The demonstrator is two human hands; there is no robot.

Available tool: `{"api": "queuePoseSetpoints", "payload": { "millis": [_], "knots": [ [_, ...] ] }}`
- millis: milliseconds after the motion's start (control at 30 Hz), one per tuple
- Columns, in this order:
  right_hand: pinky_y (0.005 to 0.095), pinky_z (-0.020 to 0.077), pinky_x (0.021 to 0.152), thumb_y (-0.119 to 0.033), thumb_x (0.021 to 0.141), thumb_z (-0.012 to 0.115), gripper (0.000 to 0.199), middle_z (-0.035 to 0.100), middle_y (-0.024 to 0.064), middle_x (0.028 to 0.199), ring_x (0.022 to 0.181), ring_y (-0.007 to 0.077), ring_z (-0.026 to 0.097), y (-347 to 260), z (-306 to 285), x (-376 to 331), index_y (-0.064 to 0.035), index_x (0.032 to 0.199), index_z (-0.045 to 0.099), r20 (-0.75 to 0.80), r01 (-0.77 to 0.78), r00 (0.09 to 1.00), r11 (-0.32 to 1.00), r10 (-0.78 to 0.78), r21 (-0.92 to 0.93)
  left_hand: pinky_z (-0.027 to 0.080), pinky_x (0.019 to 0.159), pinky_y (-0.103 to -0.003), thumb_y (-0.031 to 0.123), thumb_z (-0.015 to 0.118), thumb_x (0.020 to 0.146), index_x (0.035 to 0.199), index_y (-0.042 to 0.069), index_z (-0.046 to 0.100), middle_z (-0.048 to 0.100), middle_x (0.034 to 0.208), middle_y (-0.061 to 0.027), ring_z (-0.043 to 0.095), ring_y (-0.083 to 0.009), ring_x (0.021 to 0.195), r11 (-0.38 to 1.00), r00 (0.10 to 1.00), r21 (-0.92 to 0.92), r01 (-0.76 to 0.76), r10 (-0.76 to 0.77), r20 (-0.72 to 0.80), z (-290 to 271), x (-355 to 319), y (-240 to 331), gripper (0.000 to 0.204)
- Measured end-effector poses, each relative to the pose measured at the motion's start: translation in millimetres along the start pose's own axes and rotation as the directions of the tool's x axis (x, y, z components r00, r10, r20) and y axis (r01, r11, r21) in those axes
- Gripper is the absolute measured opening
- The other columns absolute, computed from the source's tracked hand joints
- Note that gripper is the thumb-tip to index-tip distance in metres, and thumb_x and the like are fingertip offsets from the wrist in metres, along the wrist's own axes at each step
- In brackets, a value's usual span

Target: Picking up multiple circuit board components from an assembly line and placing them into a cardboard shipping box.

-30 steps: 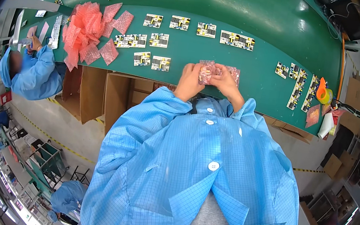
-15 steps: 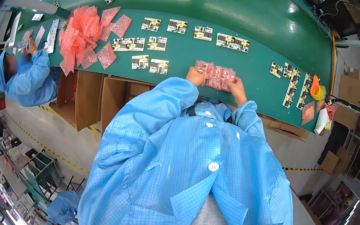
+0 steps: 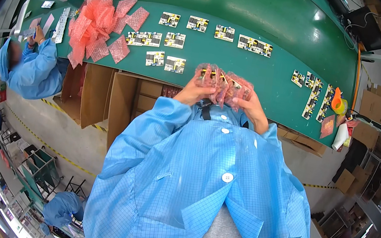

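Note:
Between my two hands is a row of circuit boards in pink bubble-wrap bags (image 3: 223,86), held up at the near edge of the green table. My left hand (image 3: 195,92) grips its left end, thumb on the near side. At the right end my right hand (image 3: 252,109) closes on it the same way. The far fingers of both hands are partly hidden behind the bags. Bare circuit boards (image 3: 175,64) lie on the table to the left, and a longer board group (image 3: 255,46) lies beyond my hands.
A heap of pink bubble bags (image 3: 92,24) covers the table's left part. More boards (image 3: 312,99) and an orange-and-yellow tape roll (image 3: 339,104) sit at the right. Open cardboard boxes (image 3: 123,96) stand below the near edge. A co-worker (image 3: 33,69) in blue works at far left.
Both hands have lifted the row of bagged boards off the table and drawn it toward me. The bags now tilt and fan apart slightly. The whole view has shifted a little.

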State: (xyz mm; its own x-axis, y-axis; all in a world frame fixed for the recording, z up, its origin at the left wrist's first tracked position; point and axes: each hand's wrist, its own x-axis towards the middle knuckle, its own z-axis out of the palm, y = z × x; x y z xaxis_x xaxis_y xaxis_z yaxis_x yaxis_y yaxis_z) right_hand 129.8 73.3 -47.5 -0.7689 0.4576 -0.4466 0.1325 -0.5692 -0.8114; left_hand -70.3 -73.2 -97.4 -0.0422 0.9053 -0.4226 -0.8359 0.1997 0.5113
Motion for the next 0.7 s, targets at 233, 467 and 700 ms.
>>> {"api": "queuePoseSetpoints", "payload": {
  "millis": [233, 467, 700],
  "knots": [
    [0.0342, 0.0391, 0.104, -0.008, 0.069, 0.078, 0.082, 0.049, 0.0114, 0.138, 0.123, 0.0202, 0.051, -45.9, 42.1, -53.0, 0.0009, 0.141, 0.041, 0.321, 0.154, 0.946, 0.940, -0.051, -0.303, 0.039, 0.109, -0.040, -0.008, 0.075, 0.074, 0.151, 0.012, 0.018, 0.035, 0.149, -0.0075, 0.038, -0.0225, 0.135, 0.978, 0.974, 0.105, -0.181, 0.164, 0.159, 51.2, -82.5, 23.8, 0.098],
    [0.0400, 0.0391, 0.105, -0.019, 0.066, 0.076, 0.075, 0.050, 0.0130, 0.135, 0.125, 0.0263, 0.049, -15.6, 41.1, -79.4, -0.0009, 0.134, 0.050, 0.171, 0.233, 0.967, 0.921, -0.187, -0.313, 0.036, 0.109, -0.037, 0.002, 0.082, 0.069, 0.147, 0.010, 0.030, 0.039, 0.143, -0.0050, 0.040, -0.0192, 0.132, 0.989, 0.998, 0.139, -0.057, 0.054, 0.027, 53.1, -99.9, 0.3, 0.094],
    [0.0348, 0.0383, 0.106, -0.011, 0.065, 0.087, 0.087, 0.047, 0.0087, 0.135, 0.127, 0.0198, 0.046, -19.3, 38.5, -84.6, -0.0030, 0.138, 0.040, 0.211, 0.280, 0.953, 0.901, -0.219, -0.332, 0.040, 0.104, -0.034, 0.011, 0.087, 0.065, 0.134, 0.007, 0.046, 0.047, 0.136, -0.0063, 0.047, -0.0171, 0.124, 0.867, 0.966, 0.428, -0.255, 0.209, 0.152, 70.3, -98.9, 0.9, 0.081]
  ]
}}
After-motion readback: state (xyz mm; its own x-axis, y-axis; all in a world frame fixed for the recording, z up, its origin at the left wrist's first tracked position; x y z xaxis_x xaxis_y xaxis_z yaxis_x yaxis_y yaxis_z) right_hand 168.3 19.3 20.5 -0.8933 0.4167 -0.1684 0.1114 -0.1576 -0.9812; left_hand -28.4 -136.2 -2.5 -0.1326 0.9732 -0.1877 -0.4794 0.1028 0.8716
